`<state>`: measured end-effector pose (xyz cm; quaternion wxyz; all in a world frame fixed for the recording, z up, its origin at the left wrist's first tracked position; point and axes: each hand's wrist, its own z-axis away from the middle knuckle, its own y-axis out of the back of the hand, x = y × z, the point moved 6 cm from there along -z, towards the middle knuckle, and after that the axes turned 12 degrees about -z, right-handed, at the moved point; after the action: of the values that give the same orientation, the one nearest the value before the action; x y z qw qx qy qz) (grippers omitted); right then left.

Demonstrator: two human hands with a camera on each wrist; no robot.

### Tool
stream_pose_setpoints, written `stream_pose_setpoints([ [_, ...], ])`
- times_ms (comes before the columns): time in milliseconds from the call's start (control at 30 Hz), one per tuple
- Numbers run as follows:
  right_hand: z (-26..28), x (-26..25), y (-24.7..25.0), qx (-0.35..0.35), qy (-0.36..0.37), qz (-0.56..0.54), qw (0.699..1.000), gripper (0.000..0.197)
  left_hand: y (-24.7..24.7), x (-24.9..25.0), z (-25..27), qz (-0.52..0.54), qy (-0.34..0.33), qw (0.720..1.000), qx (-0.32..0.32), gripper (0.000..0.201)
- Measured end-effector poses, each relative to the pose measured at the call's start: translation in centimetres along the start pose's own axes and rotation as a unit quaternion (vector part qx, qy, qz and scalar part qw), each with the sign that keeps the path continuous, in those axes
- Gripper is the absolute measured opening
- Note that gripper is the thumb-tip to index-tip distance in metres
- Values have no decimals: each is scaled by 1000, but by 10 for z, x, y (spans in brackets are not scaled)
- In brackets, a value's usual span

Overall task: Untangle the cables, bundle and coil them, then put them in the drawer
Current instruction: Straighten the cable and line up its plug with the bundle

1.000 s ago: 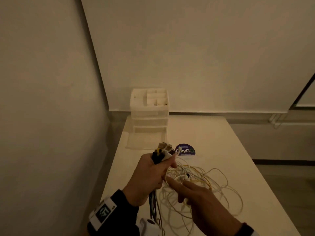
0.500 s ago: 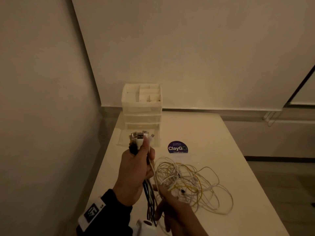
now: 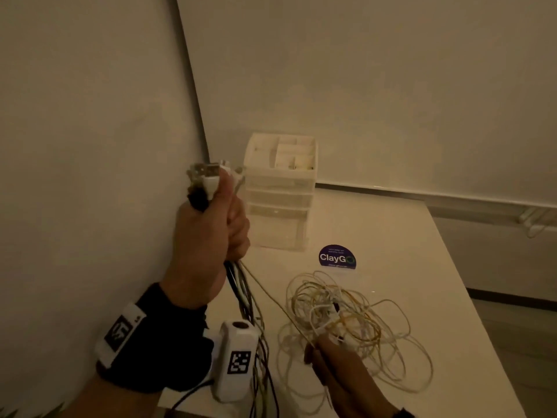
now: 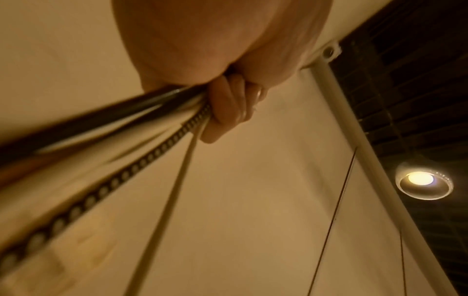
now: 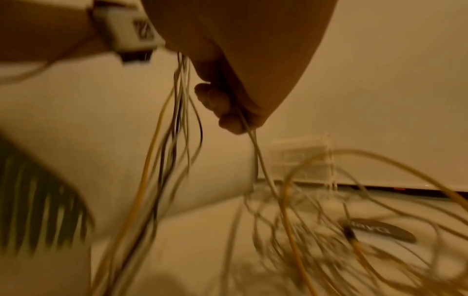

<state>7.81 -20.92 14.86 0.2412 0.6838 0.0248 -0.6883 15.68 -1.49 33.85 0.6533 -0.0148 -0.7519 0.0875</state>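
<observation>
My left hand (image 3: pixel 211 233) is raised and grips a bunch of cable ends, their plugs (image 3: pixel 208 175) sticking out above the fist. The left wrist view shows its fingers (image 4: pixel 228 106) curled round black, white and braided cords (image 4: pixel 106 140). These cords (image 3: pixel 250 312) hang down past my wrist. A tangle of white and yellow cables (image 3: pixel 346 324) lies on the table (image 3: pixel 422 267). My right hand (image 3: pixel 337 366) sits low at the tangle's near edge and pinches one thin white cable (image 5: pixel 255 152). The clear plastic drawer unit (image 3: pixel 280 194) stands at the table's back left.
A round purple ClayGo sticker (image 3: pixel 337 257) lies on the table between the drawer unit and the tangle. Walls close in on the left and behind. The table's right edge drops to the floor. A ceiling lamp (image 4: pixel 420 184) shows in the left wrist view.
My left hand has risen and moved left with the cable ends. My right hand has pulled back toward me, from the tangle's middle to its near edge, drawing a cable taut.
</observation>
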Motion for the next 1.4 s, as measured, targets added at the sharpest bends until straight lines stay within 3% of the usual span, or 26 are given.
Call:
stream_pose_setpoints([
  [100, 2, 42, 7, 25, -53, 33, 998, 26, 17, 23, -6, -4, -29, 999, 20, 48],
  [167, 3, 46, 21, 73, -62, 46, 994, 28, 15, 21, 1, -82, -38, 996, 3, 44],
  [267, -1, 16, 36, 130, -4, 56, 990, 25, -9, 1, 18, -219, -56, 971, -76, 31],
  [367, -20, -17, 40, 104, 63, 114, 986, 22, -38, -36, 31, -305, -52, 935, -175, 28],
  [433, -36, -34, 49, 103, 98, 148, 979, 18, -52, -61, 31, -364, -47, 911, -189, 8],
  [567, -57, -66, 74, 107, 148, 154, 971, 16, -67, -78, 19, -359, -40, 922, -140, 9],
  [667, -57, -82, 94, 116, 152, 140, 972, 16, -73, -84, 10, -412, -36, 898, -151, 13],
  [733, -50, -83, 98, 111, 146, 108, 977, 17, -73, -88, 8, -392, -42, 908, -140, 11],
  [767, -47, -79, 97, 103, 133, 91, 982, 17, -74, -88, 8, -364, -48, 920, -135, 5],
  [867, -43, -41, 82, 79, 61, 31, 995, 18, -79, -82, 9, -304, -81, 945, -91, 16],
  [967, -45, 7, 65, 61, -18, 3, 998, 21, -79, -59, -2, -281, -131, 950, -41, 32],
  [1100, -48, 52, 65, 107, -60, 2, 992, 20, -63, -29, -18, -269, -172, 947, 20, 32],
  [1267, -66, 71, 75, 98, -77, 53, 991, 19, -11, -25, -36, -150, -114, 969, 158, 16],
  [1400, -65, 71, 92, 132, -104, -55, 984, 24, 14, -29, -43, -241, -103, 945, 194, 6],
])
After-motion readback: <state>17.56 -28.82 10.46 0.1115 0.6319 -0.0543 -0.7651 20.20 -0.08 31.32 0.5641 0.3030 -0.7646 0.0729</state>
